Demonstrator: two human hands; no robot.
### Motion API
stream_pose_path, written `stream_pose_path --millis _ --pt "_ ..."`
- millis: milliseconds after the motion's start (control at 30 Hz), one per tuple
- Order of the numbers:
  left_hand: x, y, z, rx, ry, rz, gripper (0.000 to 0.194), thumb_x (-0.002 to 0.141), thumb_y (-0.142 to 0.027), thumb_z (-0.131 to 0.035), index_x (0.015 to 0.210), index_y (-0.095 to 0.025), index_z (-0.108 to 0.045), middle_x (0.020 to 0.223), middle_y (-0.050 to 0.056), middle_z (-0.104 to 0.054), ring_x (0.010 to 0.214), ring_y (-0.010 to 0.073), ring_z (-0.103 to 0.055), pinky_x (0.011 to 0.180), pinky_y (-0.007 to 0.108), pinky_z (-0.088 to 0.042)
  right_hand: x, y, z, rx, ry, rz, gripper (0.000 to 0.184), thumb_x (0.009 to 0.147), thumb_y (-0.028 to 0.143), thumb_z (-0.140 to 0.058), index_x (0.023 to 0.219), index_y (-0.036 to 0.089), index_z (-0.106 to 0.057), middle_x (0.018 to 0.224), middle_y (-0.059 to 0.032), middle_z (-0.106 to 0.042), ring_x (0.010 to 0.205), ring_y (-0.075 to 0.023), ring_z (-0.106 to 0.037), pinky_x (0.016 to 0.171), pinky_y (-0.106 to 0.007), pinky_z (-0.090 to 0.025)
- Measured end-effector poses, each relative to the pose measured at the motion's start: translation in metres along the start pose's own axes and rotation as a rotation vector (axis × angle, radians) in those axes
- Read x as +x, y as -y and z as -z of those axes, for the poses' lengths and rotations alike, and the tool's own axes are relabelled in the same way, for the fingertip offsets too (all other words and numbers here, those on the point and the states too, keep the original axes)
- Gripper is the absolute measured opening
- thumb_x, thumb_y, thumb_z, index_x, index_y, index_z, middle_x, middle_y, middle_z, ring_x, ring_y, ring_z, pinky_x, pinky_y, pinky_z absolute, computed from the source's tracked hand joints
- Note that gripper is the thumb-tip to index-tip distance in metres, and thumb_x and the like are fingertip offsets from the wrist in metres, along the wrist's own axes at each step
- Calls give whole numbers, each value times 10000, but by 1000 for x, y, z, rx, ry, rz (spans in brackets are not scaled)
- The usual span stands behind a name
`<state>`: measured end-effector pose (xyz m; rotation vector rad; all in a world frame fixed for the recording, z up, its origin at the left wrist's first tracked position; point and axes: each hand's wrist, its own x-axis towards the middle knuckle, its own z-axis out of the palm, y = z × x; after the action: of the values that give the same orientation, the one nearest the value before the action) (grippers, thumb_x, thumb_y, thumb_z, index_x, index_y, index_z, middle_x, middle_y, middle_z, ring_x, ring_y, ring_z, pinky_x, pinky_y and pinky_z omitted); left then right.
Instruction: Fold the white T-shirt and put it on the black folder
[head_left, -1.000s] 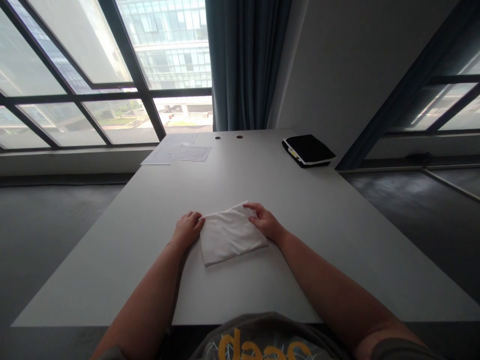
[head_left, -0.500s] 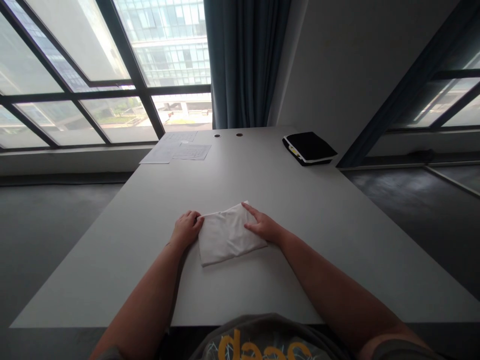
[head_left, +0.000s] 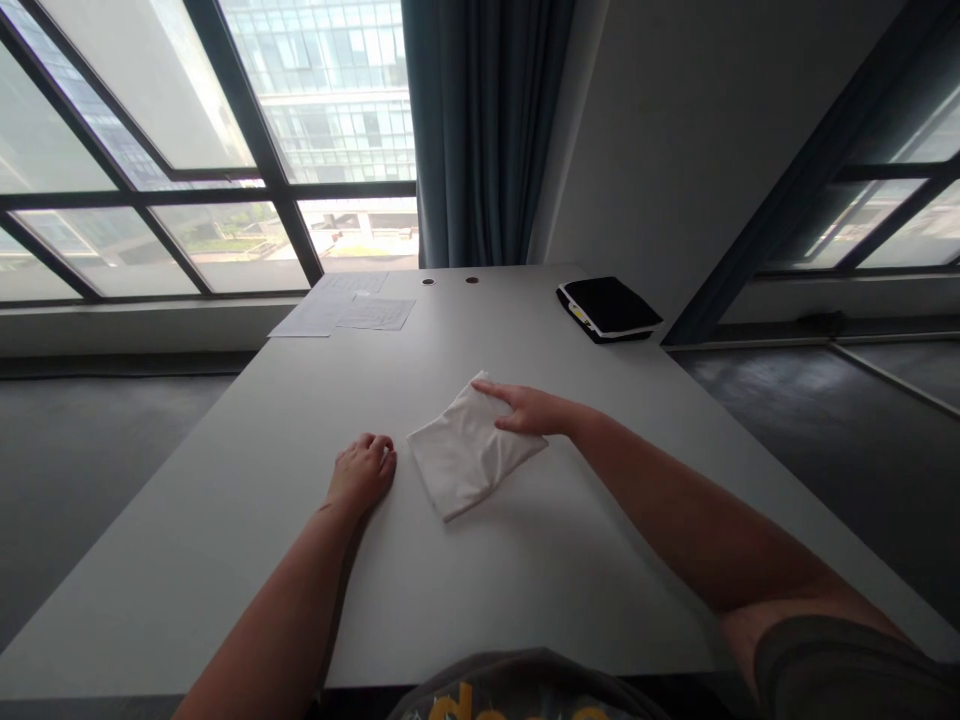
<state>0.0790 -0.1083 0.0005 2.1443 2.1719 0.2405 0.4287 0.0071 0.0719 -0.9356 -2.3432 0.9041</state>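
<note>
A folded white cloth [head_left: 469, 452] lies on the white table [head_left: 525, 560], turned at an angle. My right hand [head_left: 529, 409] rests flat on the cloth's far right corner, fingers stretched out and pressing down. My left hand [head_left: 362, 471] lies on the table just left of the cloth, apart from it, with fingers curled loosely and nothing in them.
Sheets of paper [head_left: 337, 312] lie at the table's far left. A black and white pouch [head_left: 607, 308] sits at the far right edge. Two cable holes [head_left: 450, 281] are at the back, with a curtain [head_left: 480, 130] and windows behind.
My right hand has pushed the cloth away and turned it, so it now lies diagonally. My left hand has let go of the cloth's left edge and rests beside it.
</note>
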Motion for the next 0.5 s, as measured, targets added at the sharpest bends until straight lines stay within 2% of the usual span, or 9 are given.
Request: stream_pose_path --millis 133,267,400,500 --pt "-3 0 -2 18 -1 -17 332 1015 -399 -428 1220 -253 -644 1243 108 -637 1170 290 -610 1010 431 -465 39 3 55 -136 56 45 855 631 126 -803 1446 335 -654 1259 -7 -743 1095 -300 -711 1021 -378 -514" --pt "-3 -3 -4 31 -29 -8 326 1010 -395 -441 1219 -258 -650 1259 110 -635 1167 295 -597 1008 436 -466 78 2 101 -299 100 90 838 628 101 -815 1423 323 -672 1226 -13 -736 1016 -277 -701 968 -372 -519" --pt "-2 -6 -5 18 -59 19 347 995 -389 -471 1270 -285 -656 1337 113 -610 1217 301 -578 1037 455 -461 109 8 142 -480 85 33 837 679 56 -816 1470 254 -629 1330 -53 -691 1054 -264 -683 1028 -403 -494" --pt "-1 -7 -6 -3 -78 58 376 987 -386 -493 1325 -318 -645 1417 103 -584 1282 295 -548 1090 468 -434 125 9 180 -603 20 -82 830 789 74 -771 1564 93 -474 1471 -147 -596 1174 -254 -641 1085 -425 -435"
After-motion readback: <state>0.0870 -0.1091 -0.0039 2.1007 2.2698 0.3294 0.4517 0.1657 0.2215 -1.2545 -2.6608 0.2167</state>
